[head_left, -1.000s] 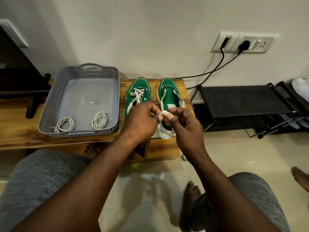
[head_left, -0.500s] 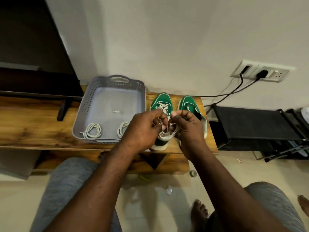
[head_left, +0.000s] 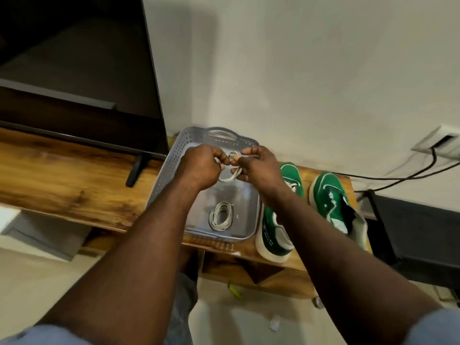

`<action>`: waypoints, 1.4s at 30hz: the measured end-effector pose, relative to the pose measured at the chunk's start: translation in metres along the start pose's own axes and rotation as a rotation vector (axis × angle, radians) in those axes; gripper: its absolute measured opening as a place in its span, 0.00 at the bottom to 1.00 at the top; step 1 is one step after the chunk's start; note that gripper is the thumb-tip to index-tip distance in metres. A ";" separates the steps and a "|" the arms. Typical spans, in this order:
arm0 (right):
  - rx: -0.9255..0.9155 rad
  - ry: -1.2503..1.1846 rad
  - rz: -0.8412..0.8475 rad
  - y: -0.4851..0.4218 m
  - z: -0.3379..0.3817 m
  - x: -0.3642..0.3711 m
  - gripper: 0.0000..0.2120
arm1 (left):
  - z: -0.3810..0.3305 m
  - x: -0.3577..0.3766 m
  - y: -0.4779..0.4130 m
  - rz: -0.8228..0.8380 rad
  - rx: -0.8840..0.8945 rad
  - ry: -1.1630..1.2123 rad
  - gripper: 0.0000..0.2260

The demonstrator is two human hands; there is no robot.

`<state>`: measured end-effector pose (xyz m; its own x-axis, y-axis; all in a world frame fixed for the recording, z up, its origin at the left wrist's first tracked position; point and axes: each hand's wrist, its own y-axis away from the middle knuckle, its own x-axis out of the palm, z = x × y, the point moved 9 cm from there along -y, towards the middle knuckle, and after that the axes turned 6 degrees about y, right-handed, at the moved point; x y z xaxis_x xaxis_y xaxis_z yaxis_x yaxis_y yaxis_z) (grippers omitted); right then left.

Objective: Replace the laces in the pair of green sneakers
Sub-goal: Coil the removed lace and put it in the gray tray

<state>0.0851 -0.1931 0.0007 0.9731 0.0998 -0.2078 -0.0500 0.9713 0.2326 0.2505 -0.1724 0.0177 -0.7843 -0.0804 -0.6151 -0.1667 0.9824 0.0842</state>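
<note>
Two green sneakers stand on the wooden bench, the left sneaker (head_left: 276,220) partly behind my right forearm, the right sneaker (head_left: 333,200) with no lace in its eyelets. My left hand (head_left: 199,168) and my right hand (head_left: 258,168) hold a coiled white lace (head_left: 230,174) between them, above the grey perforated basket (head_left: 164,175). Another coiled white lace (head_left: 221,216) lies on the basket floor. A second coil seen earlier in the basket is hidden by my left arm.
A dark TV screen (head_left: 74,70) on a stand foot (head_left: 135,170) stands on the wooden bench (head_left: 62,185) to the left. A black shoe rack (head_left: 418,235) is at the right, with cables (head_left: 398,175) running to a wall socket (head_left: 440,143).
Both hands have moved left with the coiled lace, from over the sneakers to above the basket. The camera has swung left and closer.
</note>
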 end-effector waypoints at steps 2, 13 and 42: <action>0.019 0.044 -0.007 -0.029 -0.006 0.013 0.10 | 0.014 -0.001 -0.023 -0.036 -0.026 -0.052 0.07; -0.051 0.407 0.008 -0.148 -0.039 0.078 0.11 | 0.067 0.019 -0.098 -0.130 -0.182 -0.622 0.09; -0.468 0.806 -0.172 0.015 0.041 -0.002 0.11 | -0.051 0.022 0.002 -0.113 0.092 -0.584 0.10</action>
<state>0.0919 -0.1879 0.0437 0.5353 -0.1034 -0.8383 -0.1758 0.9571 -0.2303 0.2028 -0.1805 0.0447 -0.3025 -0.1044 -0.9474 -0.1571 0.9859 -0.0584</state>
